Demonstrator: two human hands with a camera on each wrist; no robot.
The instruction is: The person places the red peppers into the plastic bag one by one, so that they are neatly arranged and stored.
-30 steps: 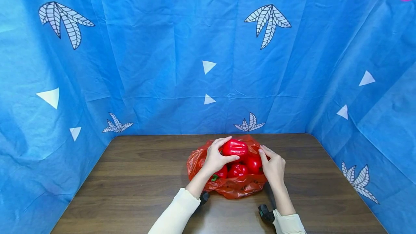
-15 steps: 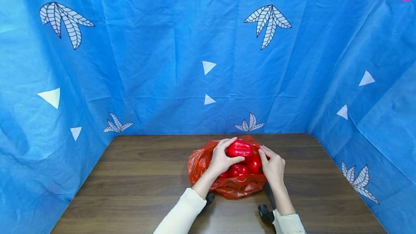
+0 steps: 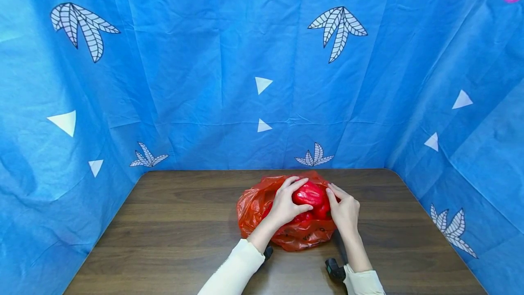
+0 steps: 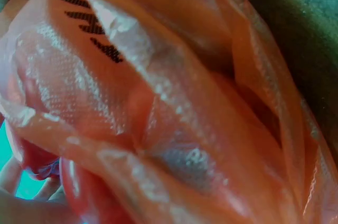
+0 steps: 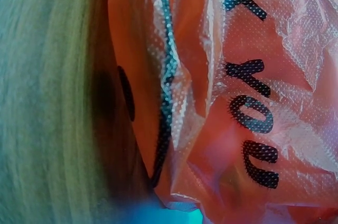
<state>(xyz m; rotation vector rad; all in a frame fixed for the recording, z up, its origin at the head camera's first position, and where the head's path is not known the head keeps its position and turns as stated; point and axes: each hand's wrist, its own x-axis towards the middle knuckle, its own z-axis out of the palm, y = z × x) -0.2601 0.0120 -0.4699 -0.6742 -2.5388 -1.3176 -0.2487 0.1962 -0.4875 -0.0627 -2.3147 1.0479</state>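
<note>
A red bell pepper (image 3: 309, 194) is gripped between the thumb and fingers of my left hand (image 3: 284, 203), inside the mouth of a thin red plastic bag (image 3: 303, 236). Beneath and beside it in the bag lie more glossy red vegetables, partly covered by the hand. At the bag's right rim, my right hand (image 3: 345, 207) pinches the plastic between thumb and fingers. The bag's crumpled film (image 4: 105, 92) fills most of the left wrist view. In the right wrist view, black print marks the bag (image 5: 301, 97).
The bag stands on a brown wood-grain table (image 3: 184, 222), towards its far edge. A blue patterned cloth (image 3: 196, 81) hangs behind the table and along both sides. Small black devices (image 3: 335, 269) sit at the wrists.
My left hand has moved right and slightly down with the bell pepper, bringing it deeper among the others in the bag. The right hand keeps its hold on the rim.
</note>
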